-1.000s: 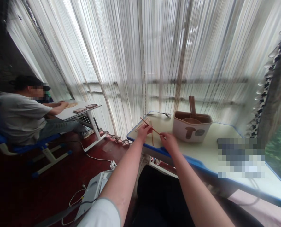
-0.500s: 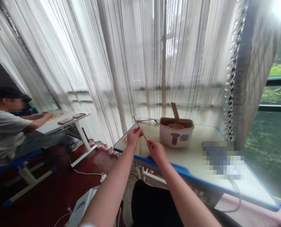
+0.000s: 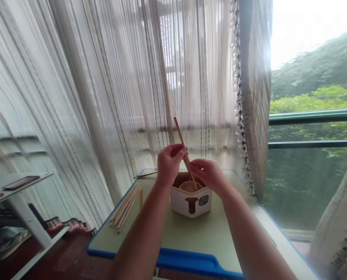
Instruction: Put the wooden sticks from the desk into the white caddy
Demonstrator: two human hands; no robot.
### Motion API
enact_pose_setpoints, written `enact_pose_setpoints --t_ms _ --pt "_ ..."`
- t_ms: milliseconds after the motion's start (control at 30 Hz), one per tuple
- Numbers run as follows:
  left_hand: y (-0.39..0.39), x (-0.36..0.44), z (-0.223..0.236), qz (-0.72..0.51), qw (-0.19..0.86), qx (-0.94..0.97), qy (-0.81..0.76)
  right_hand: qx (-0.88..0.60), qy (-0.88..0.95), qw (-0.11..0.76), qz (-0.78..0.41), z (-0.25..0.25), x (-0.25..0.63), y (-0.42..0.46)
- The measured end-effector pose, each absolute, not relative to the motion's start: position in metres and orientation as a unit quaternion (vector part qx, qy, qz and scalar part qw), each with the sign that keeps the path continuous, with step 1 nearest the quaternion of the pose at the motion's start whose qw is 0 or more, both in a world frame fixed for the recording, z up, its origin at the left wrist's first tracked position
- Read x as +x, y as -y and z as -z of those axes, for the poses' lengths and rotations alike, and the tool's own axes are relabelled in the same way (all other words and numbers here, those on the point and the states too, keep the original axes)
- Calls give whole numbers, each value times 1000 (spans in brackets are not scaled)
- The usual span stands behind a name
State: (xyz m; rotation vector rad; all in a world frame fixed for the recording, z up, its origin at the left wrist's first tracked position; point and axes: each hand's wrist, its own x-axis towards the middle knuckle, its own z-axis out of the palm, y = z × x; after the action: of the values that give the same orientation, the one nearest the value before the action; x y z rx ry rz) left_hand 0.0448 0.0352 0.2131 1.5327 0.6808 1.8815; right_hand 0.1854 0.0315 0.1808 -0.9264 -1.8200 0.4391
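A slim brown wooden chopstick (image 3: 178,130) slants over a white container with a brown rim (image 3: 180,200), its lower end at the container's opening. My left hand (image 3: 170,161) pinches it around the middle. Just below, my right hand (image 3: 206,173) closes its fingertips on the same chopstick. A round brown insert (image 3: 187,186) shows inside the container. To the left of my left arm lies a loose bundle of pale wooden chopsticks (image 3: 125,210), with a single stick (image 3: 141,197) apart from it. My hands cover part of the container's back rim.
The pale table (image 3: 191,237) has a blue edge. A thin dark metal object (image 3: 145,175) lies near its back left corner. A second table (image 3: 21,190) with flat framed items stands at far left. Curtains (image 3: 117,97) hang behind, with an uncovered window at right.
Both hands have brought the chopstick from the table's left side to above the container, tilting it more upright. The view has turned right, and the other person's upper body is out of sight.
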Motion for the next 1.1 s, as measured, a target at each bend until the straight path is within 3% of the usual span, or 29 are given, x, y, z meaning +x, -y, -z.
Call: enact_pose_setpoints --t_ms 200,767,1100 --pt "-71 51 -231 -670 363 608 -221 -390 758 489 -185 -194 206 -71" --pt "-86 57 -215 -651 273 674 -218 -409 674 615 8 -151 187 -70" --pt "-101 44 -207 -592 297 696 -276 -478 704 522 49 -136 192 -81"
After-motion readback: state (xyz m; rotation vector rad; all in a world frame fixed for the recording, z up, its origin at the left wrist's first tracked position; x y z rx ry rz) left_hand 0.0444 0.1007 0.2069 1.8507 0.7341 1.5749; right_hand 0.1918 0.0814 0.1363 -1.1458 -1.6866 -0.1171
